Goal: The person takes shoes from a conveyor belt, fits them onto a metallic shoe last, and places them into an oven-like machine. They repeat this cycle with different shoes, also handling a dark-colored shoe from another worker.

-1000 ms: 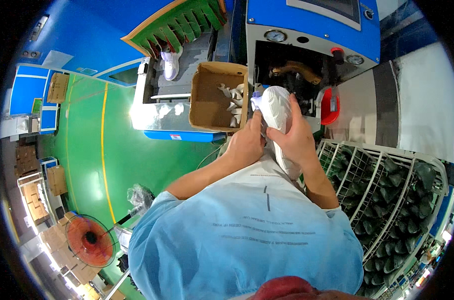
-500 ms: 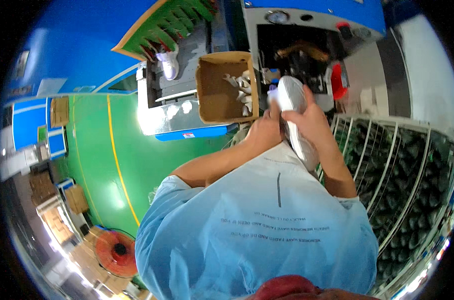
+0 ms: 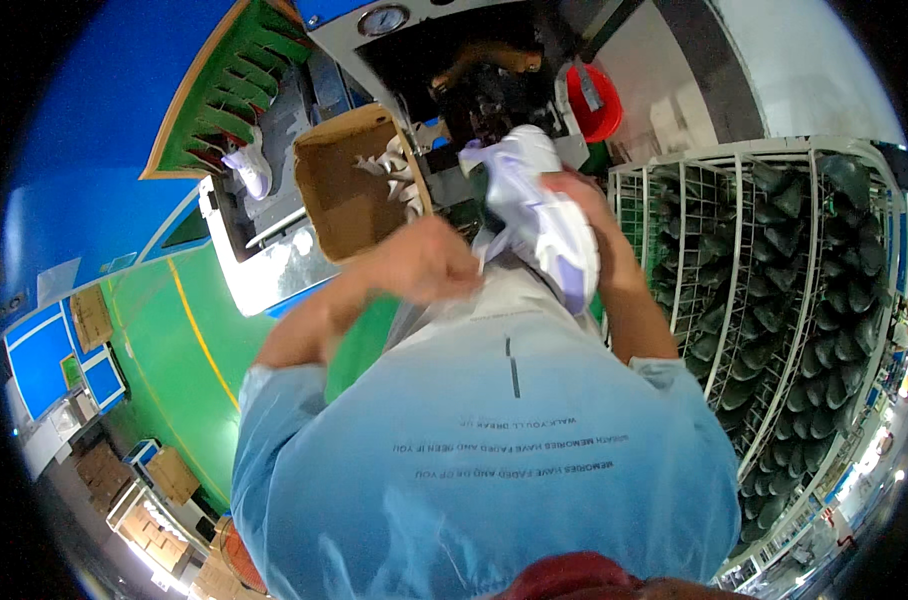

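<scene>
Just left of the right-hand edge of the machine [image 3: 349, 32] and to the right of the cardboard box [image 3: 317, 190], a white and purple shoe [image 3: 536, 205] rests tilted in the right hand [image 3: 604, 228], whose fingers wrap its right side; the left hand [image 3: 429, 262], blurred and curled, is at the shoe's left, and I cannot tell whether it pinches anything. The shoe should be light, its upper soft enough to dent, its sole springy and firmer; it seems hardly fragile, though pale surfaces may mark, so gripping along the sole's edge looks surest
</scene>
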{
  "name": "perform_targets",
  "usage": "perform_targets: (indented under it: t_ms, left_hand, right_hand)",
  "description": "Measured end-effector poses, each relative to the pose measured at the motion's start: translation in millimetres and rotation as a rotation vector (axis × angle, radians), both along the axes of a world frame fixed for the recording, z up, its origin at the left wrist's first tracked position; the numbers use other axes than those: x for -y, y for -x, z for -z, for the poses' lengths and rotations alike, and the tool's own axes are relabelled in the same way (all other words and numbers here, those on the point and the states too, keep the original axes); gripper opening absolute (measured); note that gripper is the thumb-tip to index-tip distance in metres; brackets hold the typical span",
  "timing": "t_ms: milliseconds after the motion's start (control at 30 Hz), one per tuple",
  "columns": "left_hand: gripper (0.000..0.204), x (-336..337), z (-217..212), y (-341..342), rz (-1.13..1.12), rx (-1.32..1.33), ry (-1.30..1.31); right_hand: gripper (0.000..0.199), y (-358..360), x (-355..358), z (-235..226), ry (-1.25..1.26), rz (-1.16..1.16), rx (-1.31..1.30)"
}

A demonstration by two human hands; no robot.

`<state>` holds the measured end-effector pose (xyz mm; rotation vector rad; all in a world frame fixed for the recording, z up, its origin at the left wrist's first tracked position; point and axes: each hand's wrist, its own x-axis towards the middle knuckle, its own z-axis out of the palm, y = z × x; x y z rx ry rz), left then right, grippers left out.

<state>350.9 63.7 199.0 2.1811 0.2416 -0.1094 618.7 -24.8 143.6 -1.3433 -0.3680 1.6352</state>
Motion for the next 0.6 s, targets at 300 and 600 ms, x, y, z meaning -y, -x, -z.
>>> perform_targets:
  t_ms: [300,600]
  left_hand:
    - [0.033,19,88,-39,-0.62,-0.135,0.522]
    - [0.058,41,55,-27,-1.045,0.18,1.425]
  right_hand:
    - [0.069,-22,28,-3,-0.337,0.17,-0.406]
    - [0.101,-31,-9,-27,-0.08,-0.446,-0.2]
